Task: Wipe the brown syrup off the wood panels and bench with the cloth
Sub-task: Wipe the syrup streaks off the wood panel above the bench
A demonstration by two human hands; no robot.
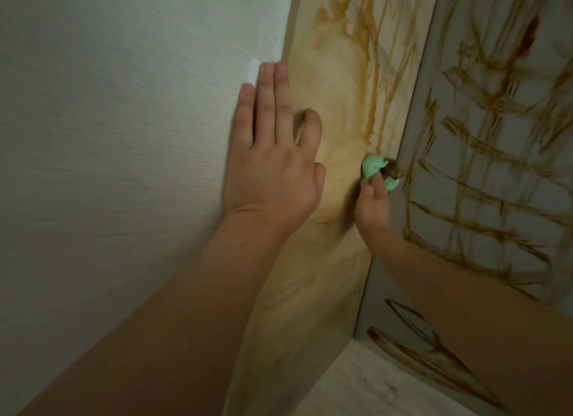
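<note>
The right hand [373, 204] curls its fingers around the balled green cloth [372, 166] and presses it on the light wood panel [310, 260], just below the brown syrup streaks [376, 83]. One side of the cloth is already brown, so I would turn a clean side to the wood and wipe upward. The left hand [273, 167] lies flat with its fingers together on the white panel [124, 136]. The grey panel [415, 136] makes a corner just beside the cloth, and the open room is above.

Stained green cloth [373, 167] against syrup-streaked panel [341, 105]
</note>
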